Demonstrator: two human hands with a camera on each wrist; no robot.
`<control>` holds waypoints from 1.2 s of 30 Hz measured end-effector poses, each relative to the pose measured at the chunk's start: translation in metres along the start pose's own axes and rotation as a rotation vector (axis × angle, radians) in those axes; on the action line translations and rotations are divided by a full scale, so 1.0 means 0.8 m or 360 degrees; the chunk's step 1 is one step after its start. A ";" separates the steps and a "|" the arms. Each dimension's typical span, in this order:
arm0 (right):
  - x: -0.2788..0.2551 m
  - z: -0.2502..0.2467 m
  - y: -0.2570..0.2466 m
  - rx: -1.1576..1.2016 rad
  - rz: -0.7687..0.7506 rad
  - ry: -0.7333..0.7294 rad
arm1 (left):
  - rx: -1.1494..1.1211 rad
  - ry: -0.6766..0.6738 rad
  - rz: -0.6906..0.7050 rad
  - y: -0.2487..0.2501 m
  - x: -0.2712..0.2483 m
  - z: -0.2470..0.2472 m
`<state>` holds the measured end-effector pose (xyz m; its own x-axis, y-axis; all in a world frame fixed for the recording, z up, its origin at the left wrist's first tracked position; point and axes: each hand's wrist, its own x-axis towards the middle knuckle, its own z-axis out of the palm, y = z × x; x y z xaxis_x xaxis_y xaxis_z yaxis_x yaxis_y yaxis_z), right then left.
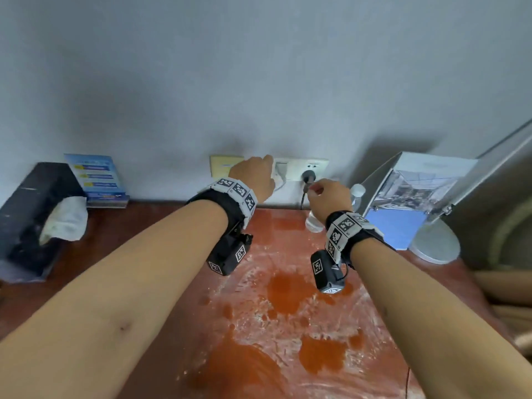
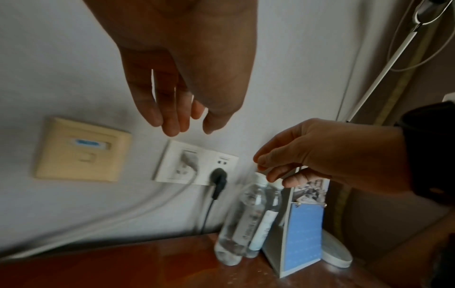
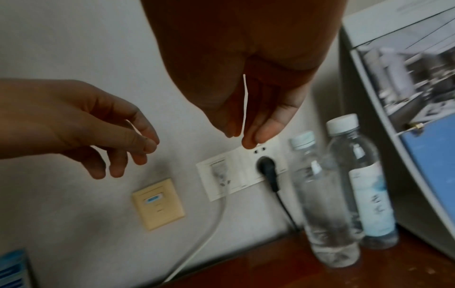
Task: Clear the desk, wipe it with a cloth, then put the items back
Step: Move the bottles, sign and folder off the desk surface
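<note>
The reddish-brown desk [image 1: 161, 231] shows wet patches and whitish smears in its middle. Both my hands are raised near the wall at the back. My left hand [image 1: 259, 174] hangs with relaxed fingers [image 2: 172, 124] just above the white wall socket [image 2: 177, 165] and holds nothing. My right hand [image 1: 322, 194] hovers over the caps of two clear water bottles [image 3: 325, 204] [image 3: 364, 194], fingers loosely bent and empty. A crumpled white cloth or tissue [image 1: 64, 220] lies on a black box [image 1: 31, 214] at the left.
A black plug [image 1: 308, 176] and a white cable sit in the socket, with a beige wall plate [image 1: 221, 165] beside it. Blue booklets [image 1: 98, 180] lean on the wall at left. A standing calendar [image 1: 408, 197] and a round lamp base [image 1: 434, 243] stand at right.
</note>
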<state>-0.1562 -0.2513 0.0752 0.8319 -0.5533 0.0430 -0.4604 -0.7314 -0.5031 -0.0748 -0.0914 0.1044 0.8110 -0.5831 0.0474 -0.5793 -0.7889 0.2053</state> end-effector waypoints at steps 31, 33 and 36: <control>0.084 -0.004 0.117 0.0093 -0.0123 -0.0233 | -0.0132 -0.0390 0.0049 0.127 0.082 0.095; 0.077 -0.005 0.104 0.0159 -0.0118 -0.0175 | -0.0135 -0.0373 0.0048 0.114 0.075 0.086; 0.066 -0.011 0.067 0.0169 -0.0189 -0.0107 | -0.0136 -0.0351 0.0023 0.081 0.064 0.068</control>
<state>-0.1398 -0.3230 0.0577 0.8990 -0.4349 0.0517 -0.3251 -0.7419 -0.5864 -0.0752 -0.1832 0.0673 0.7596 -0.6299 -0.1620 -0.5739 -0.7664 0.2887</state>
